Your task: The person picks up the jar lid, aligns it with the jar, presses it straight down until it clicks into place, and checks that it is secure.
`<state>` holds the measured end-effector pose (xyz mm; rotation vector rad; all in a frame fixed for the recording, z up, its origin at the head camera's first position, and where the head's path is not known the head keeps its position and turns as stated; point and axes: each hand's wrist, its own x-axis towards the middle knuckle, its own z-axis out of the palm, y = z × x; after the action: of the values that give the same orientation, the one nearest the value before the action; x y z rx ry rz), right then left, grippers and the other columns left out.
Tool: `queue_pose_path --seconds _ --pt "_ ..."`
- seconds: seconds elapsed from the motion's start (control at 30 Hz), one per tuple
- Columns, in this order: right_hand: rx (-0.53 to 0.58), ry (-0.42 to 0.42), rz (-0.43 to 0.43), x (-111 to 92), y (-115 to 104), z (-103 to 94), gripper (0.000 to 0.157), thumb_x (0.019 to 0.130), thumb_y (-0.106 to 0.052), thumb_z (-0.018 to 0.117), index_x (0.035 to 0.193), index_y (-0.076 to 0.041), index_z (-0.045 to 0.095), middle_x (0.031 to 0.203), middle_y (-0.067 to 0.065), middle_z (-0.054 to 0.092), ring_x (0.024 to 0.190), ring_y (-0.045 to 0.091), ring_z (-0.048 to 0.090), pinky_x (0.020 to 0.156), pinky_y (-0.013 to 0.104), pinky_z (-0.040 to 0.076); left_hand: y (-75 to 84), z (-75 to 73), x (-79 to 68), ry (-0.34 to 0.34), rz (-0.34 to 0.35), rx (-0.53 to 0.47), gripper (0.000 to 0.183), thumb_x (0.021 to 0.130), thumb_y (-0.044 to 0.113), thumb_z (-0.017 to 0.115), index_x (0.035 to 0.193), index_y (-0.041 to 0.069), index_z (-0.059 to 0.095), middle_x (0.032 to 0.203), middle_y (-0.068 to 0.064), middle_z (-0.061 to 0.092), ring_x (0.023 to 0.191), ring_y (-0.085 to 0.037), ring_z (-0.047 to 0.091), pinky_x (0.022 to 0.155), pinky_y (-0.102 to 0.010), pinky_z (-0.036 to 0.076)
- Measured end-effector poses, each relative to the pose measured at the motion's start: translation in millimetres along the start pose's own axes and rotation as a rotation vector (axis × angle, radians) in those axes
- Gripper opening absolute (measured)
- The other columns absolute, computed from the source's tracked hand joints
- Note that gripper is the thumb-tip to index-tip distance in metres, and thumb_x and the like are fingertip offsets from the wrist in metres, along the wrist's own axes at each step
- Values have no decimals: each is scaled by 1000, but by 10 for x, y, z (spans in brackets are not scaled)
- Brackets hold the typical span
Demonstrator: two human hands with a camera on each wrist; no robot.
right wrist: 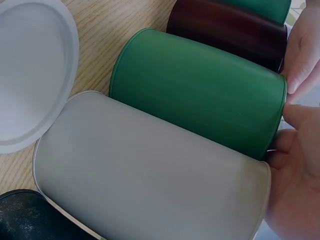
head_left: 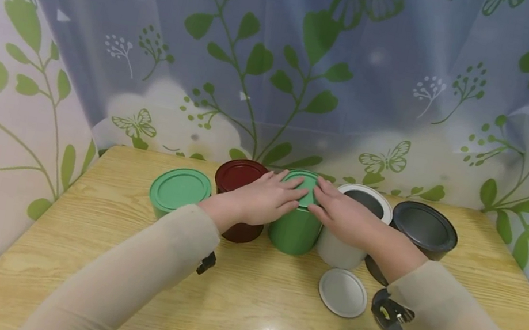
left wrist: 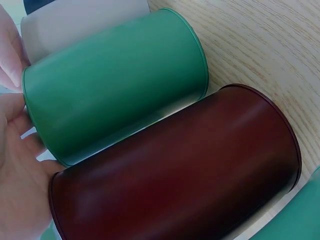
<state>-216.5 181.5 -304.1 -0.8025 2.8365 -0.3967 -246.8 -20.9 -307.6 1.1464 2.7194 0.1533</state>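
Curtained tabletop (head_left: 238,324) recording booth

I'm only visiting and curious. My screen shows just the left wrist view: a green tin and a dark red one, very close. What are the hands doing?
Observer: Both the left hand and the right hand lie flat on the lid of the middle green tin.
Operator: Are there more tins than my two?
Observer: Five stand in a row: a lidded green tin, the red tin, the middle one, a white tin and a black tin.
Operator: Are the last two closed?
Observer: No, both are open; a white lid lies on the table in front of the white tin.
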Motion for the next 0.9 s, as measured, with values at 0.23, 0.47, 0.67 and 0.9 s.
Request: queue_pose_path --seconds 0.23,0.47,0.67,0.9 --pt "-11 -6 -2 14 5 10 56 103 -27 34 144 9 19 151 26 6 138 37 11 108 50 20 24 2 6 -7 -13 25 49 103 36 27 149 21 21 155 -1 9 141 -28 2 112 -48 7" --pt "-25 -16 12 14 -21 2 54 103 -24 32 143 11 20 151 27 6 138 39 8 109 50 17 74 11 43 56 -46 88 49 103 37 29 148 20 27 154 -7 17 140 -26 14 111 -46 16" --pt "-29 -41 19 27 -38 -4 54 104 -24 31 143 11 19 151 27 5 138 39 5 110 50 14 92 39 97 64 -96 83 52 102 41 27 149 20 25 155 -7 13 141 -24 13 111 -46 16" --pt "-47 -30 17 45 -33 -45 55 103 -25 33 144 9 20 150 27 9 138 39 7 110 50 15 93 38 133 56 -89 77 53 102 43 25 149 20 23 155 -7 12 141 -22 9 111 -46 14"
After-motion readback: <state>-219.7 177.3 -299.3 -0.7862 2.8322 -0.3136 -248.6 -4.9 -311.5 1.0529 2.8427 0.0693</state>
